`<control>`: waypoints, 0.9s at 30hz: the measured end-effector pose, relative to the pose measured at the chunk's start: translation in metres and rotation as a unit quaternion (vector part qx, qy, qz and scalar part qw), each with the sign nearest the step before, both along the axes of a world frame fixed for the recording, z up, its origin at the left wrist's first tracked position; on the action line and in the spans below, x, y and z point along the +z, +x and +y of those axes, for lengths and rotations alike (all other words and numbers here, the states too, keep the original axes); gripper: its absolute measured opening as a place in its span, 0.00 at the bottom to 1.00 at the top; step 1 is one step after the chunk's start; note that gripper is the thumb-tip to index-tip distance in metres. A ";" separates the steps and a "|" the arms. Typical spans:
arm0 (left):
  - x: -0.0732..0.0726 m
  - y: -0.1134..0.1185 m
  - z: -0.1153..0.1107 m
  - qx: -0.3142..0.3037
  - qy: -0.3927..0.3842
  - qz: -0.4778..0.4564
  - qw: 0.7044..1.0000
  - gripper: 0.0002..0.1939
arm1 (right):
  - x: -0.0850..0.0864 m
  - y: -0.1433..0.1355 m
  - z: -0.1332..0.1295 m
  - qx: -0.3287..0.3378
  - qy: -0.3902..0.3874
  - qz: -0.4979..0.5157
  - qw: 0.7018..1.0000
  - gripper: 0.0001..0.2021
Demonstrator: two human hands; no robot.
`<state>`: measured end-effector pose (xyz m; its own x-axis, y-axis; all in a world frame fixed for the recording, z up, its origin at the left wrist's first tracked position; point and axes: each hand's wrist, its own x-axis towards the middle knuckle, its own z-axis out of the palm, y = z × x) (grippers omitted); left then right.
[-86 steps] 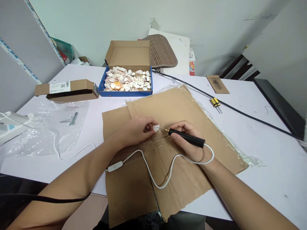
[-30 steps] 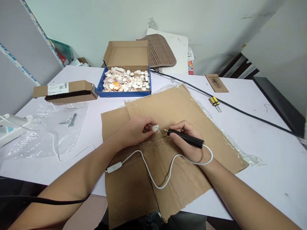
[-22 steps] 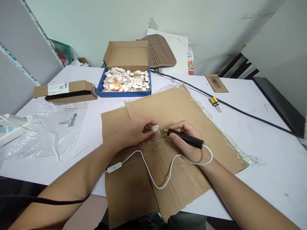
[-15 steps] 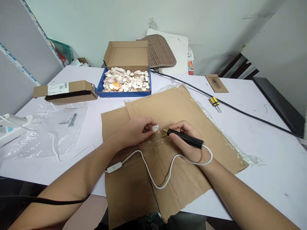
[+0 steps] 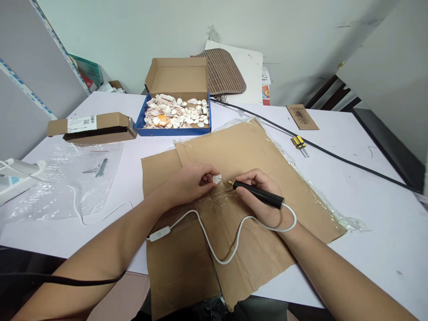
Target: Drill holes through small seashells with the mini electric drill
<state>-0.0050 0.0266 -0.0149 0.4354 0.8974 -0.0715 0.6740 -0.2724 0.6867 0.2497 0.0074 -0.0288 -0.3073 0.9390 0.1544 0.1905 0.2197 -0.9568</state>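
Shell [image 5: 217, 179] small, white, roundish; tool [image 5: 259, 192] slim, black, gold-nosed.

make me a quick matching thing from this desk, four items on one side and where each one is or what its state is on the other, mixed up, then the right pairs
Things
1. small white piece
2. black pen-shaped tool
3. grey wrench
4. blue box

Places and states
A. lying on the clear plastic
B. lid open, with many shells inside
C. gripped in the right hand
D. pinched between the thumb and fingers of the left hand

Right pairs
1-D, 2-C, 3-A, 4-B
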 end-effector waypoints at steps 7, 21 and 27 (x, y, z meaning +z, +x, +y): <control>0.002 0.000 -0.002 0.005 0.002 -0.001 1.000 0.15 | -0.004 0.002 -0.001 -0.015 0.006 -0.001 1.000 0.09; 0.005 0.001 -0.001 -0.001 0.003 0.010 1.000 0.13 | -0.001 0.000 0.000 -0.018 -0.013 -0.012 1.000 0.09; 0.004 0.001 0.000 0.001 0.001 0.015 1.000 0.13 | -0.003 0.001 0.001 -0.016 0.003 -0.023 1.000 0.08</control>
